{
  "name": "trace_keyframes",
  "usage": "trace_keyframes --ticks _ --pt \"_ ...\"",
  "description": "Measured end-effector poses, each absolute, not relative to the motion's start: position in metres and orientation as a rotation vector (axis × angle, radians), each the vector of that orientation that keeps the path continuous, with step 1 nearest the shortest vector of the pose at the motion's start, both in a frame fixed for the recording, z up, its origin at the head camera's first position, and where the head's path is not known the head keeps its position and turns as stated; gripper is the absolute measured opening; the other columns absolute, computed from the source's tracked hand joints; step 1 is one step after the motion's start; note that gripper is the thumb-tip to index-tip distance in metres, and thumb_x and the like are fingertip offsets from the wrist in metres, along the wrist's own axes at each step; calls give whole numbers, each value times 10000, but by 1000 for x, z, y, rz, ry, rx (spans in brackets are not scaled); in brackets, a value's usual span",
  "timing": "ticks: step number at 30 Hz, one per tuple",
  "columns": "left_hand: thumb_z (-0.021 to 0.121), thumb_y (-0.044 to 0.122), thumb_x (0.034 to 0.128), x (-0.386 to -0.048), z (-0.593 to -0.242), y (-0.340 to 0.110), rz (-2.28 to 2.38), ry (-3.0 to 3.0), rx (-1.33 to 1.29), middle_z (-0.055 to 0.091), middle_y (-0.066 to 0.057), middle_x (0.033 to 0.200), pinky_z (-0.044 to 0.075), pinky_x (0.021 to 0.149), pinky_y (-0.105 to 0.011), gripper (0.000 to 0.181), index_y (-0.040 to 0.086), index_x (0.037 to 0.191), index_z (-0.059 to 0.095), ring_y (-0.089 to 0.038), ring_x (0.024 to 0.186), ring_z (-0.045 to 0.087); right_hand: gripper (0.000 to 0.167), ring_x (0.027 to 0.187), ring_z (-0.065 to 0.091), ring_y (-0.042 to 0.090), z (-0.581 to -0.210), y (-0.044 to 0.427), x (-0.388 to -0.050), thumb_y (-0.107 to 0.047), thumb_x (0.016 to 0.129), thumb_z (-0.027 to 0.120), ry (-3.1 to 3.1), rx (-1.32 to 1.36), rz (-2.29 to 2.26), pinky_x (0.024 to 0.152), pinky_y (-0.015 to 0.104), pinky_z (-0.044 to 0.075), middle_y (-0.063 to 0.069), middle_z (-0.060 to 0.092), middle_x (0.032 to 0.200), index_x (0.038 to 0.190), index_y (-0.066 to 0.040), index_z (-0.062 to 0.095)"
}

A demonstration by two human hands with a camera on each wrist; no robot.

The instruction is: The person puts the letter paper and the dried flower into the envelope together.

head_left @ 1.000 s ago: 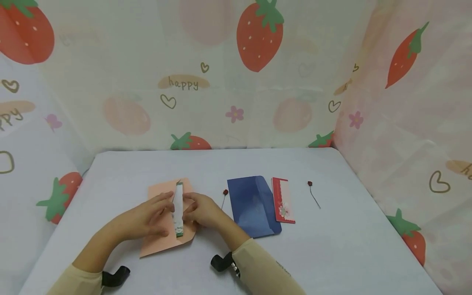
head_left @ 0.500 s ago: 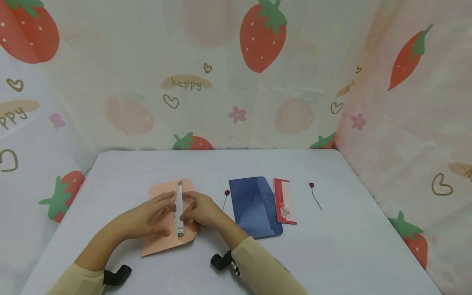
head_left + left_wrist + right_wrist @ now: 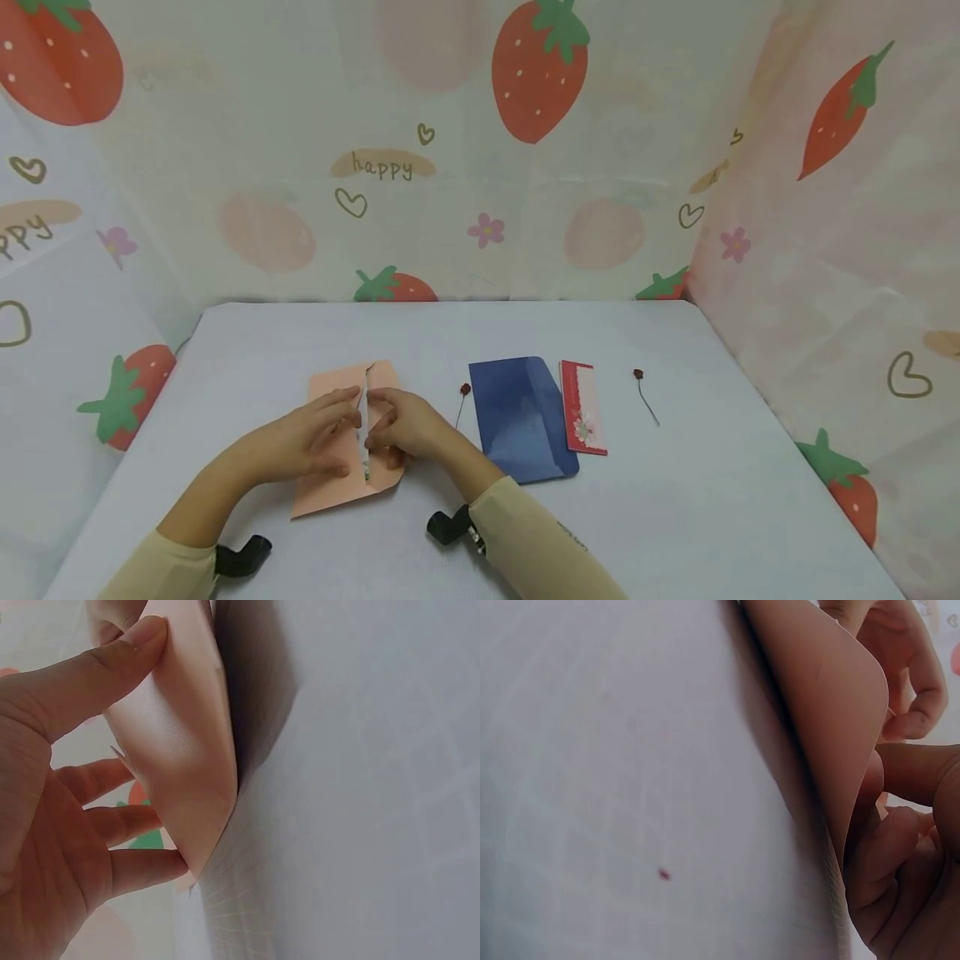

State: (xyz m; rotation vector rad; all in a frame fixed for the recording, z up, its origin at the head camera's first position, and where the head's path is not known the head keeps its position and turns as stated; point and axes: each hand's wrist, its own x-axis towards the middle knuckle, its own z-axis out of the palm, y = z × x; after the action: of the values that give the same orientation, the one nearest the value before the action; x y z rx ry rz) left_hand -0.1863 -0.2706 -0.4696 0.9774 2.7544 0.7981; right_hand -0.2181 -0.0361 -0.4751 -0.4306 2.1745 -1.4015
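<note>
A peach envelope [image 3: 322, 496] lies at the left of the table, its open side facing right. A thin white strip of a card [image 3: 364, 417], with green at its lower end, shows in the opening; the rest is inside. My left hand [image 3: 307, 446] holds the envelope from the left, thumb near and fingers spread on its face, as the left wrist view shows. My right hand [image 3: 408, 427] has thumb and index finger at the card's right edge, with its other fingers curled near the flap. In the right wrist view the envelope [image 3: 825, 697] partly hides those fingers [image 3: 877, 855].
Right of the hands lies a blue envelope [image 3: 513, 421] beside a red and pink card [image 3: 583, 408]. One dried rose [image 3: 465, 389] lies left of the blue envelope, another [image 3: 639, 374] farther right. A strawberry-print curtain [image 3: 480, 192] surrounds the white table [image 3: 712, 500].
The card has slid left into the peach envelope, so its visible strip is much narrower. My right thumb and index finger have moved slightly left with it; my left hand stays in place.
</note>
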Motion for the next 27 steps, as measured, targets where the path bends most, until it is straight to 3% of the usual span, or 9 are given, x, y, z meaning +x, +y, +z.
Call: trace_keyframes --ticks 16,27 --pt "794 490 856 -186 -468 -269 811 2749 985 375 -227 1605 419 1090 -603 456 222 1161 587 -435 1462 386 780 423 581 160 -483 -48 -217 -50 845 794 2210 -417 -1397 370 269 458 -24 725 768 1533 -196 455" --pt "789 494 859 -186 -469 -270 807 2743 959 344 -209 1626 394 1112 -605 515 170 1222 621 -435 1471 370 754 420 586 154 -482 -53 -216 -63 872 767 2235 -397 -1368 373 268 472 -12 714 753 1539 -212 450"
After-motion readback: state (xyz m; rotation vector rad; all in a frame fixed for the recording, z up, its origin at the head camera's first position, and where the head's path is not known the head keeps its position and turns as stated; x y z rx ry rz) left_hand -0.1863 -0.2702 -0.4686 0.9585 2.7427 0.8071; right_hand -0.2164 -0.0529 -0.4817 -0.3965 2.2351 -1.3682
